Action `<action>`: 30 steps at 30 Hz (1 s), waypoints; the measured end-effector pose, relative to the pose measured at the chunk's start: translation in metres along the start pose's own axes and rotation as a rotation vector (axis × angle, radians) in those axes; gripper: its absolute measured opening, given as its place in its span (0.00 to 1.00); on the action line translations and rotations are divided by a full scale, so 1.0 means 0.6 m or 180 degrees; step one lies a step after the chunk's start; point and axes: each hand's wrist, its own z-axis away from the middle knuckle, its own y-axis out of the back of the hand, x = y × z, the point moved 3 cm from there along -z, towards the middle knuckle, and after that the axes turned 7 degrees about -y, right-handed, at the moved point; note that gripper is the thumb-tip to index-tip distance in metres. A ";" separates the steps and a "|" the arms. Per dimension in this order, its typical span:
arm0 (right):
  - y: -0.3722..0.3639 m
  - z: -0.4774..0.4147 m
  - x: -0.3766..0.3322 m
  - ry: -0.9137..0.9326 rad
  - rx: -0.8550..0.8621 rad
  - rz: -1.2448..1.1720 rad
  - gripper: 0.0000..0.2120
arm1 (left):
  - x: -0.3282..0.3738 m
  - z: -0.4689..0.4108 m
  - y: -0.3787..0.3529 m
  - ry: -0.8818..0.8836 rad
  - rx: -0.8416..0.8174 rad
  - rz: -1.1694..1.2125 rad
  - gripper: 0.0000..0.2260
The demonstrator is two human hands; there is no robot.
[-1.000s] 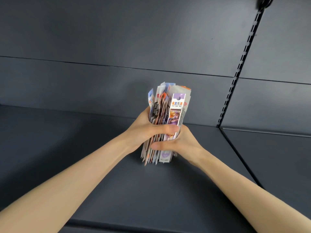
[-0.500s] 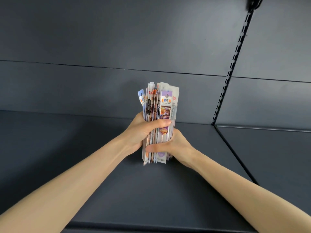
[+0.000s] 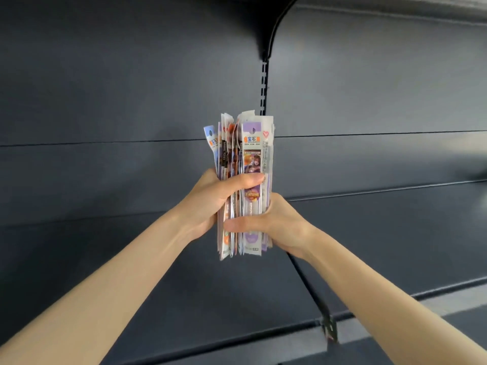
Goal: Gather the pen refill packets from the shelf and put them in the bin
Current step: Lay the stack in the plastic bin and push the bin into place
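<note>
Higher than before, refill packets [image 3: 253,154] stood upright above shelf [image 3: 158,299]; left hand [image 3: 208,204] over right hand [image 3: 279,225], both gripped them.

Print on the refill packets [image 3: 252,164] illegible; both forearms [image 3: 110,296] past the bottom edge.

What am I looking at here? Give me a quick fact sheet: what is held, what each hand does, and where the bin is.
held: bundle of pen refill packets, upright
left hand: grips the bundle higher up, thumb across the front
right hand: grips it lower down, thumb across the front
shelf: dark grey, behind and below the bundle
bin: not in view
</note>
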 end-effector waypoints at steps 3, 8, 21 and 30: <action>0.075 0.080 0.009 0.0026 0.0271 0.0008 0.15 | -0.005 -0.003 -0.107 0.0052 -0.0202 0.0129 0.08; 0.232 0.252 0.051 -0.0094 0.0692 0.0117 0.14 | -0.036 0.000 -0.336 0.0244 -0.0501 0.0487 0.13; 0.652 0.532 0.092 -0.0057 0.1574 0.0283 0.10 | -0.100 -0.130 -0.833 0.0277 -0.1297 0.0822 0.16; 0.943 0.554 0.143 -0.0244 0.1919 0.0377 0.10 | -0.210 -0.316 -1.066 0.0452 -0.1421 0.1012 0.10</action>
